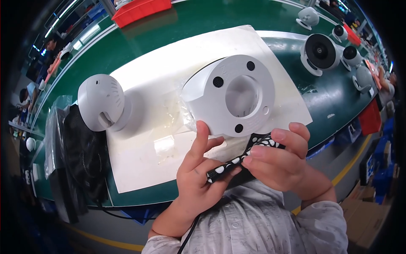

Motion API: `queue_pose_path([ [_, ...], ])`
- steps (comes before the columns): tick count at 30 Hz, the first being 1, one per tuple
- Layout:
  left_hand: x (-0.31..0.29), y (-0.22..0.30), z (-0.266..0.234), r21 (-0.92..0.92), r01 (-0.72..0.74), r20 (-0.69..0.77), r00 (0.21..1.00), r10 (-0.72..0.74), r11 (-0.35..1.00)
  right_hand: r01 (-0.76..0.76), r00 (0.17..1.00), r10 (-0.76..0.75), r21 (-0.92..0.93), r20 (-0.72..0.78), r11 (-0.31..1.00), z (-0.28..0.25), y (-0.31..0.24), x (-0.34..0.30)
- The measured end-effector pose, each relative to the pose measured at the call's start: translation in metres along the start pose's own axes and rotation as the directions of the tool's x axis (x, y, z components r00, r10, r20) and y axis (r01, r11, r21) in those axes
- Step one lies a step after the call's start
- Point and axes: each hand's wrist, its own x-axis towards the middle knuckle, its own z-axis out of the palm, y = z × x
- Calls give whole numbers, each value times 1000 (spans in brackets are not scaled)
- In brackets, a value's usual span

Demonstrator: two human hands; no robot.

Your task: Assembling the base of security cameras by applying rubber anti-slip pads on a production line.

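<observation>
White housing (215, 100): smooth matt plastic. White sheet (148, 80): glossy. Clear bag (53, 139): crinkled plastic.

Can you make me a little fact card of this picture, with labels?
Left grip: holding a black strip with white dots
Right grip: holding it too
In front: big white device, three black round pads, one bare round spot
On the left: another white device
Underneath: white sheet, green table
</observation>
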Motion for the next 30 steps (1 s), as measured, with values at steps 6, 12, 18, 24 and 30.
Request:
queue_pose_path([
  [6, 0, 0, -3, 19, 23, 33, 999, -23, 1000, 59, 998, -55, 152, -27, 987, 2, 7, 0],
  [12, 0, 0, -1, 19, 25, 18, 1000, -26, 1000, -418, 905, 424, 275, 42, 866, -9, 40, 19],
  [18, -1, 3, 0, 29, 67, 28, 997, -68, 997, -559, 829, 494, 338, 263, 757, -10, 37, 22],
  [24, -3, 2, 1, 14, 94, 16, 995, -94, 995, -346, 901, 357, -90, 245, 934, -22, 27, 24],
  [30, -1, 2, 3, 36, 92, 21, 995, -93, 995, -266, 892, 327, -222, 312, 938, -27, 22, 15],
])
